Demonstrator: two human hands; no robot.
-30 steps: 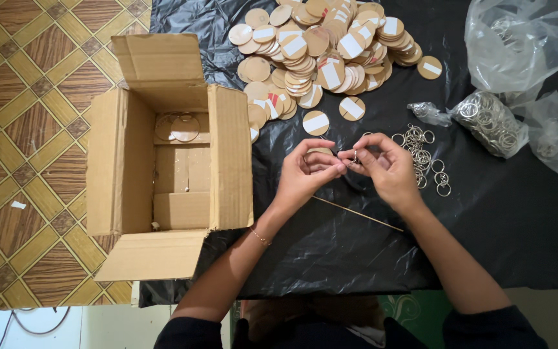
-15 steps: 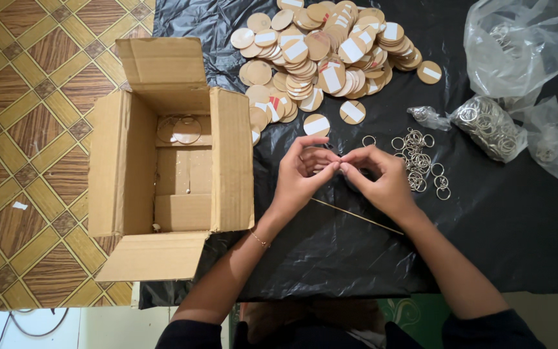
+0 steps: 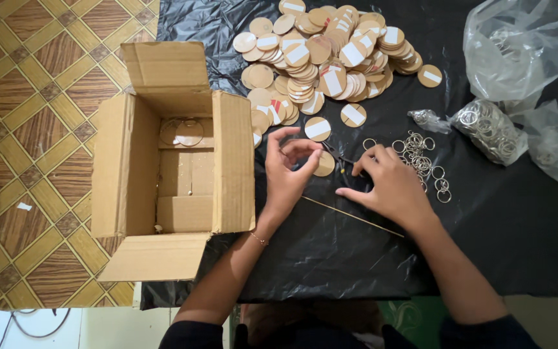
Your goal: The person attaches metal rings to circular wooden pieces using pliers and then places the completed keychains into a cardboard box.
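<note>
From the head camera, the left hand (image 3: 290, 169) pinches a round wooden disc (image 3: 325, 164) by its edge between thumb and fingertips — the right hand (image 3: 385, 184) rests just beside it on the black plastic sheet (image 3: 330, 252), fingers curled; whether it grips anything I cannot tell. Beyond the hands lies a heap of discs (image 3: 330, 58). Loose metal rings (image 3: 421, 158) lie by the right hand, an open cardboard box (image 3: 175, 171) left of the left, and a thin stick (image 3: 350, 216) beneath the wrists.

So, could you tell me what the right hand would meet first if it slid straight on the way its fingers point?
Probably the wooden disc held by the left hand: the right hand points left toward it. Depth is hard to judge.
</note>
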